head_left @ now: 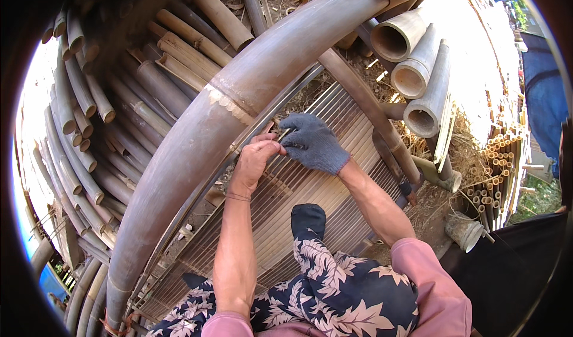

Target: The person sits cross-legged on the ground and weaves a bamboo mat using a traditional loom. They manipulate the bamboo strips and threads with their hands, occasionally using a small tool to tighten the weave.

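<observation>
My bare left hand (256, 161) is closed in a pinch, its fingertips meeting those of my right hand (314, 144), which wears a grey knitted glove. A thin pale strip (287, 133) shows at the gloved fingers; most of it is hidden, and I cannot tell whether the left fingertips grip it too. Both hands are over the far left edge of a panel of narrow bamboo slats (262, 220), spaced side by side. Just beyond them, a thick bamboo pole (179, 140) crosses from lower left to upper right.
Stacked bamboo poles (161, 86) fill the left side beyond the thick pole. Wide cut bamboo tubes (427, 113) lie at the upper right, near a bundle of thin bamboo canes (498, 158). A grey bucket (462, 232) sits at the right. My dark-covered foot (308, 219) rests on the slats.
</observation>
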`<state>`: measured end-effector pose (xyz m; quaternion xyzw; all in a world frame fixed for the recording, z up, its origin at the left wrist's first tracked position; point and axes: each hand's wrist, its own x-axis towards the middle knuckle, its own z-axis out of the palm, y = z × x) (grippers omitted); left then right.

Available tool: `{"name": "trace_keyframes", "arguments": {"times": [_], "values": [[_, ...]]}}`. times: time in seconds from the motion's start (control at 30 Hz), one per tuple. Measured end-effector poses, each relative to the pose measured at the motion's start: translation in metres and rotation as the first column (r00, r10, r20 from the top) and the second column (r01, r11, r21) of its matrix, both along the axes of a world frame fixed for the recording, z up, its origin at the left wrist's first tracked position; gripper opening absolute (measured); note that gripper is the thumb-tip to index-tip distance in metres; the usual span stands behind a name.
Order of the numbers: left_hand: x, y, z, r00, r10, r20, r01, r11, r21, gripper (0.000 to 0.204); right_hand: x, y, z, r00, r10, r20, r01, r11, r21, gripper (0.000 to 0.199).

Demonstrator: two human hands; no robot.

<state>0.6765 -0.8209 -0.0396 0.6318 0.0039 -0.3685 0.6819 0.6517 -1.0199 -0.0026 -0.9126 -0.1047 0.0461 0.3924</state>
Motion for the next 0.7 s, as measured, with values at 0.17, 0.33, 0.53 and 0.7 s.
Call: {"name": "trace_keyframes", "arguments": {"times": [0.17, 0.33, 0.53, 0.7], "values": [[0.016, -0.008, -0.007, 0.968, 0.11, -0.227, -0.109, 0.994, 0.021, 0.027, -0.081, -0.033, 0.026, 0.934, -0.333, -0.132, 0.355, 0.912, 0.206, 0.012], [0.0, -0.037, -0.023, 0.988, 0.094, 0.123, -0.14, 0.879, 0.455, 0.037, -0.256, -0.137, 0.068, 0.452, -0.588, -0.671, 0.633, -0.319, 0.706, 0.016], [-0.031, -0.053, -0.021, 0.913, -0.233, 0.334, -0.12, 0.63, 0.767, 0.04, -0.448, -0.213, 0.117, -0.045, -0.962, 0.269, 0.809, -0.193, -0.555, 0.023], [-0.028, -0.052, -0.018, 0.925, -0.248, 0.289, -0.09, 0.595, 0.799, 0.039, -0.334, -0.137, 0.089, 0.63, -0.709, 0.317, 0.581, 0.159, -0.799, 0.038]]}}
